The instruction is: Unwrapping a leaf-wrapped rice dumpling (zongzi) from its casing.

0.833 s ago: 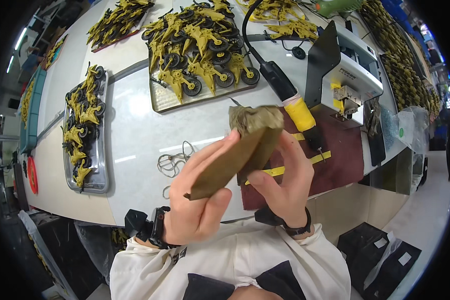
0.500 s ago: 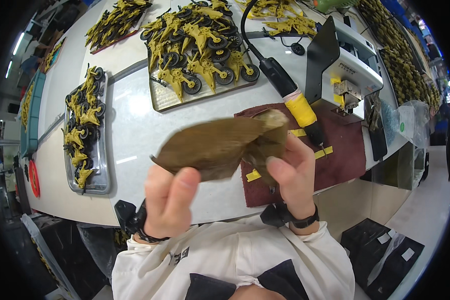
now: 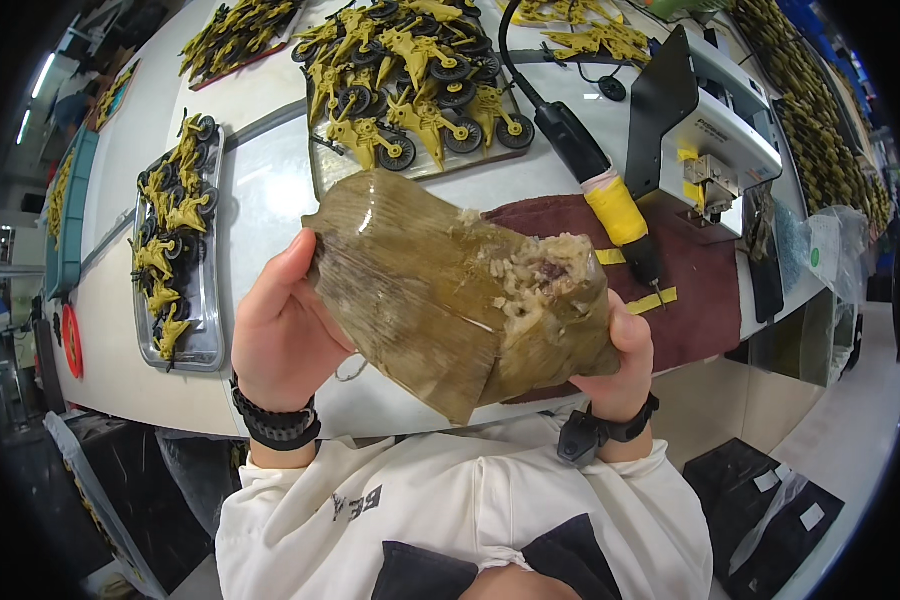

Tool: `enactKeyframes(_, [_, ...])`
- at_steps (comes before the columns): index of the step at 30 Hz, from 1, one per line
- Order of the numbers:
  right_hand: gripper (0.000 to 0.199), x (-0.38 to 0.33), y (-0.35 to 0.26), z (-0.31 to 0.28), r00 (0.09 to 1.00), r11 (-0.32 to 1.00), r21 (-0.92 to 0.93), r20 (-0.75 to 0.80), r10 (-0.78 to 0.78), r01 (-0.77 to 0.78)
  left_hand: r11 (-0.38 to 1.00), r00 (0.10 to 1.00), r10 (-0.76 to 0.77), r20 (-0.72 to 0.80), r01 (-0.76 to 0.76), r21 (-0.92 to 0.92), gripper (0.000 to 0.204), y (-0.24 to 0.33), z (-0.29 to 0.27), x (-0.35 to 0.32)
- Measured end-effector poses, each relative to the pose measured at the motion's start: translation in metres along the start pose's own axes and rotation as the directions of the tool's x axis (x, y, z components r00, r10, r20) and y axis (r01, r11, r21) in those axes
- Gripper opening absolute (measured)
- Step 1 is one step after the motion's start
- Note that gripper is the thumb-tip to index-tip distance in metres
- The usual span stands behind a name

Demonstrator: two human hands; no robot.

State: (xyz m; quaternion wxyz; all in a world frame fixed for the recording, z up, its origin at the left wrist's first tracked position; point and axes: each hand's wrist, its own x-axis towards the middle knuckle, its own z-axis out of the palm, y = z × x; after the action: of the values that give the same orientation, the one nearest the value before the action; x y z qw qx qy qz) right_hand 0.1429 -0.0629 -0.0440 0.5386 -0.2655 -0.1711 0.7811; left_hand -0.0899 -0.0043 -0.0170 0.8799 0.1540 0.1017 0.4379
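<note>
A broad olive-brown leaf wrapper [image 3: 400, 290] is spread out between my hands above the front of the table. Sticky rice [image 3: 555, 268] with a dark purplish patch clings to its right part. My left hand [image 3: 288, 335] grips the leaf's left end, thumb at the upper edge and the other fingers partly hidden beneath. Closed on the right end by the rice is my right hand [image 3: 625, 360], its thumb at the edge. Both wrists wear black bands.
Behind the leaf, a tray [image 3: 322, 170] holds piled yellow toy parts with black wheels. More lie in a narrow clear tray [image 3: 215, 345] at left. On the right, a corded tool with yellow-wrapped grip [image 3: 618, 212] rests over a maroon mat [image 3: 705, 310], beside a white-and-black machine [image 3: 715, 140].
The leaf has been opened out and turned so its inner face and the rice show. My left hand has moved left and up; my right hand has shifted slightly right and down.
</note>
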Motion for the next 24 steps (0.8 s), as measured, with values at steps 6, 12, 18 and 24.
enactKeyframes(6, [0.057, -0.002, 0.000, -0.008, 0.997, 0.997, -0.080, 0.068, 0.021, -0.015, 0.996, 0.994, 0.083, -0.073, -0.079, 0.050, 0.037, -0.003, -0.009, -0.001])
enactKeyframes(12, [0.059, -0.005, -0.002, -0.005, 0.997, 0.969, -0.241, 0.074, -0.039, 0.055, 0.994, 0.992, 0.110, 0.063, -0.110, -0.005, 0.044, -0.015, -0.015, 0.000])
enactKeyframes(18, [0.054, -0.006, -0.005, 0.003, 0.994, 0.951, -0.289, 0.042, -0.103, 0.111, 0.701, 0.933, 0.310, 0.184, -0.355, 0.619, 0.060, -0.036, -0.003, -0.019])
enactKeyframes(24, [0.050, -0.003, -0.003, 0.003, 0.996, 0.940, -0.331, 0.005, -0.087, 0.084, 0.403, 0.973, 0.232, 0.010, -0.106, 0.909, 0.019, -0.030, 0.018, -0.014])
